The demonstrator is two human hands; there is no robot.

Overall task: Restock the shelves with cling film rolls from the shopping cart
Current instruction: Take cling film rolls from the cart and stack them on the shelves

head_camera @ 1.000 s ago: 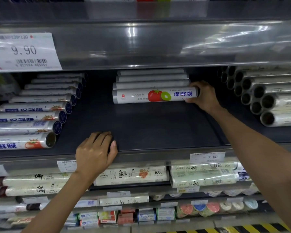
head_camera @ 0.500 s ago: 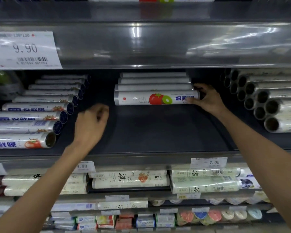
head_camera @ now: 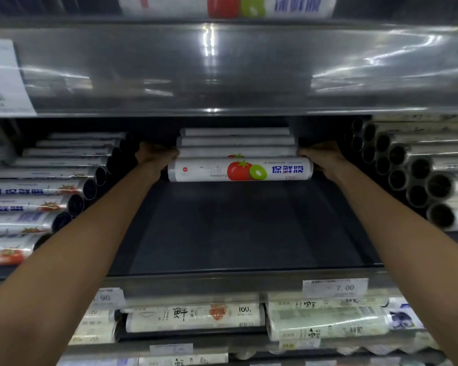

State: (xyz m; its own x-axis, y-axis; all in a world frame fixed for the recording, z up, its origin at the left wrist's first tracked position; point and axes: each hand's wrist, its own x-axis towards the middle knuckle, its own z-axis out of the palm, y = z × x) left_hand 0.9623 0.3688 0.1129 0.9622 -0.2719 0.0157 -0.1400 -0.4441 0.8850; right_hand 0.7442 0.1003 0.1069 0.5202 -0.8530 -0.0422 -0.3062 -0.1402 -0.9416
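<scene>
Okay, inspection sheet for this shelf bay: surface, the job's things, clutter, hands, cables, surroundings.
Surface: dark shelf deck, with rolls at the back and along both sides.
Job's things: front cling film roll lies crosswise mid-shelf, with three more rolls behind it; the shopping cart is not in view.
Clutter: nothing seen.
Hands: left hand at the row's left ends, right hand at its right ends; grip unclear.
Cables: nothing seen.
Surroundings: left stack and right stack of rolls, price tag reading 7.00, lower-shelf rolls.
</scene>
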